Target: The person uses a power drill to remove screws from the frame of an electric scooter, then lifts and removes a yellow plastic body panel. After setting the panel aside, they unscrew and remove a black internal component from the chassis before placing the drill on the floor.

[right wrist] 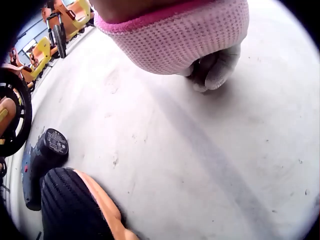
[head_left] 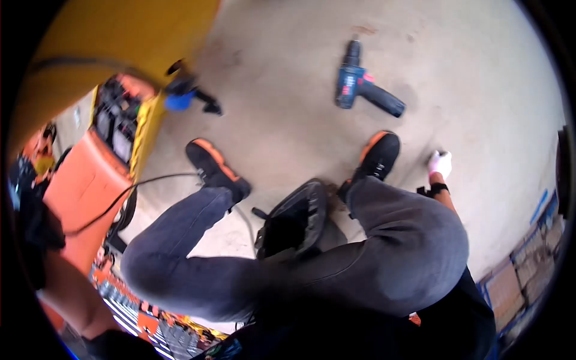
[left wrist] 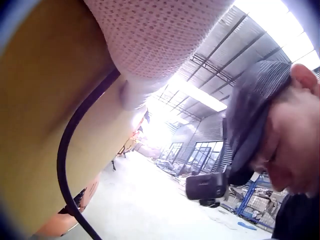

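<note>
My right hand (head_left: 441, 163), in a pale knit glove with a pink cuff, is low over the concrete floor to the right of my right knee. In the right wrist view its fingers (right wrist: 224, 70) are curled close to the floor, with something small and dark between them; I cannot tell its kind. My left hand (left wrist: 150, 37), also gloved, is up beside a yellow panel (left wrist: 30, 150), its fingers out of view. A dark cable (left wrist: 64, 155) curves down from beside that glove. A blue-and-black cordless drill (head_left: 349, 84) lies on the floor ahead of my right shoe.
An open black bag (head_left: 294, 222) stands between my legs. Orange bodywork (head_left: 84, 192) and a yellow frame (head_left: 147, 132) are on my left. A blue-and-black part (head_left: 180, 99) is near the yellow panel. Stacked goods (head_left: 510, 291) lie at the right edge.
</note>
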Tool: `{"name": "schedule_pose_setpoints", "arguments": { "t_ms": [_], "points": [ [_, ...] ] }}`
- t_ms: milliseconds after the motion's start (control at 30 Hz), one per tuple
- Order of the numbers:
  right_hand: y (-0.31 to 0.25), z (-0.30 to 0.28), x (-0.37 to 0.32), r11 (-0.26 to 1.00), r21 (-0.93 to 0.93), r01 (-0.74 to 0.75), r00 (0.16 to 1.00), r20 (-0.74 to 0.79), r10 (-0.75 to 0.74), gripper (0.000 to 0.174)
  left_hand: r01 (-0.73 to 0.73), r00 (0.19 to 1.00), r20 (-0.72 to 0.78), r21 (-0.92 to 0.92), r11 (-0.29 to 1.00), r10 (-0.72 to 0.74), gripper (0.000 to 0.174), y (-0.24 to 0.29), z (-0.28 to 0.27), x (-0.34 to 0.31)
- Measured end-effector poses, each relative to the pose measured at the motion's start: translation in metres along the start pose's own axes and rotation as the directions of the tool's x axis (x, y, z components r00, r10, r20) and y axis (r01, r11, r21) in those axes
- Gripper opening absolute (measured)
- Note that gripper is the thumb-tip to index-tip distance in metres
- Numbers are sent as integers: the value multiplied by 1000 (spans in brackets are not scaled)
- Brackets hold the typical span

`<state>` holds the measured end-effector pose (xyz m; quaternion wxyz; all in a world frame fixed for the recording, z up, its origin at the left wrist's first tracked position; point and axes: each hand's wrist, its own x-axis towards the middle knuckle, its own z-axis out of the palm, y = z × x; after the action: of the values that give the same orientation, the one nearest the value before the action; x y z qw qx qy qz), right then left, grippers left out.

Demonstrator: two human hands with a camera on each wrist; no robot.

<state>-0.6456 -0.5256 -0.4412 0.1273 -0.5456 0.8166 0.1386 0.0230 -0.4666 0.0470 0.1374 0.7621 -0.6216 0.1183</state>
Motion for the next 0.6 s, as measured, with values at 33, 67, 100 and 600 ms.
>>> {"name": "schedule_pose_setpoints", "arguments": {
  "t_ms": [33, 67, 100, 600],
  "points": [
    [10, 8, 7, 999, 18, 27, 1000, -14, -27, 35, -24, 1000, 10, -48, 999, 24, 77, -2, 3, -2],
    [10, 9, 9, 998, 0, 59, 996, -67, -59, 39, -12, 999, 31, -46, 999, 13, 75, 0, 0, -6],
    [11, 6, 13, 998, -8, 65, 997, -30, -65, 38, 7, 999, 54, -28, 1000, -5, 73, 1, -6, -13],
    [-439, -184, -218, -326, 333, 885, -446, 406, -797, 18, 272, 962, -62, 74, 960, -267, 51, 24, 41, 3]
  ]
}}
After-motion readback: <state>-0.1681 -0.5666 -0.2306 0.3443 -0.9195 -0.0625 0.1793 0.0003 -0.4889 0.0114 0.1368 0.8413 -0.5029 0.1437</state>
